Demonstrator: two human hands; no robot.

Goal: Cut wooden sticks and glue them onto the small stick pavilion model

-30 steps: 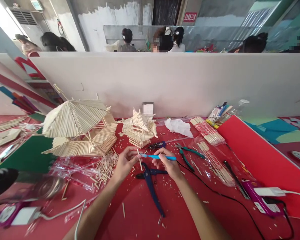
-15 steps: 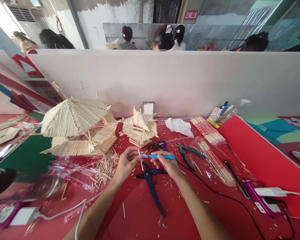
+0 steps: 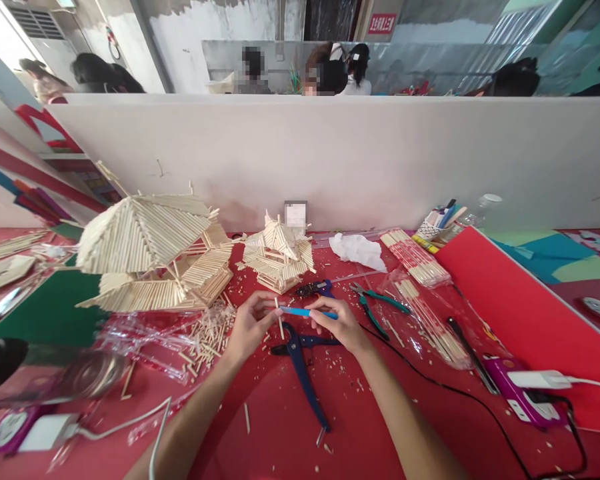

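My left hand [image 3: 251, 325] pinches a short wooden stick [image 3: 279, 319] upright between thumb and fingers. In my right hand [image 3: 339, 325] is a slim blue pen [image 3: 303, 312], held level, its tip end reaching the stick by my left fingertips. Just below both hands lie dark blue ratchet cutters [image 3: 299, 373] on the red table. Beyond the hands stands a small pavilion model [image 3: 279, 257] built of wooden sticks. A larger stick pavilion [image 3: 150, 240] with a wide ribbed roof is to the left.
Cut stick pieces [image 3: 207, 340] and crumpled plastic wrap [image 3: 145, 343] lie left of my hands. On the right are green-handled pliers [image 3: 375, 307], bagged sticks [image 3: 430, 320], a red board [image 3: 520, 320] and a purple power strip [image 3: 525, 390]. A white partition [image 3: 330, 153] stands behind.
The blue pen has shifted slightly left, with its end now against the stick. My right hand has moved a little left with it. The left hand barely moved.
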